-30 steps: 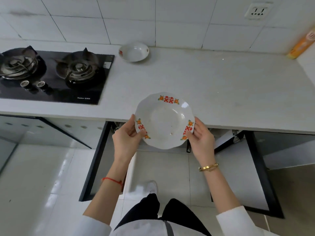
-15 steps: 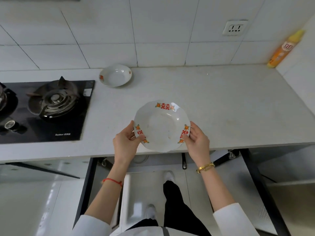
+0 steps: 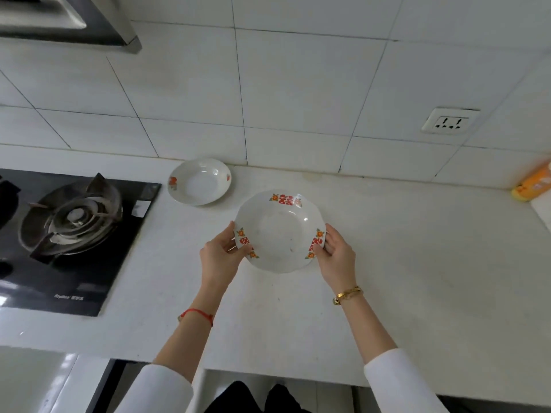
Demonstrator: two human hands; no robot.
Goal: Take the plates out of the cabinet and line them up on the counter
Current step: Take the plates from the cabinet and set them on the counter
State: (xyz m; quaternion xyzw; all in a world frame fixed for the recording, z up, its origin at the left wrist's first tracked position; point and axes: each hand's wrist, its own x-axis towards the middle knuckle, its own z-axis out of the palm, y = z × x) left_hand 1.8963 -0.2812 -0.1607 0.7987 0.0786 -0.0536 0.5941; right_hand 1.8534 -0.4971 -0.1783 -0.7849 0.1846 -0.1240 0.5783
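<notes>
white plate point(image 3: 278, 232) with scalloped rim and red-and-orange motifs at its far, left and right edges, held over the counter point(image 3: 402, 263) near its middle, tilted slightly toward the viewer; whether its underside touches the surface cannot be told. left hand point(image 3: 219, 257) grips the plate's left rim, thumb on the upper face beside the left motif, fingers curled beneath. right hand point(image 3: 337, 256) grips the right rim likewise, thumb over the right motif, fingers under the edge. a red cord bracelet point(image 3: 198, 314) circles the left wrist; a gold bangle point(image 3: 347, 294) circles the right wrist; white sleeves point(image 3: 396, 380) cover both forearms from mid-length down.

second plate point(image 3: 199, 181), smaller in view, white with red motifs at its left and right rim, resting flat on the counter at the back, close to the tiled wall point(image 3: 298, 84) and just left of and behind the held plate; the two do not touch. to the left, a black glass hob point(image 3: 98, 272) set into the counter, with one gas burner point(image 3: 73, 216) fully in view. above it, the corner of an extractor hood point(image 3: 68, 22). on the wall at right, a white socket point(image 3: 450, 121). at the far right edge, an orange bottle point(image 3: 533, 186) lying on the counter, partly cut off by the frame.
</notes>
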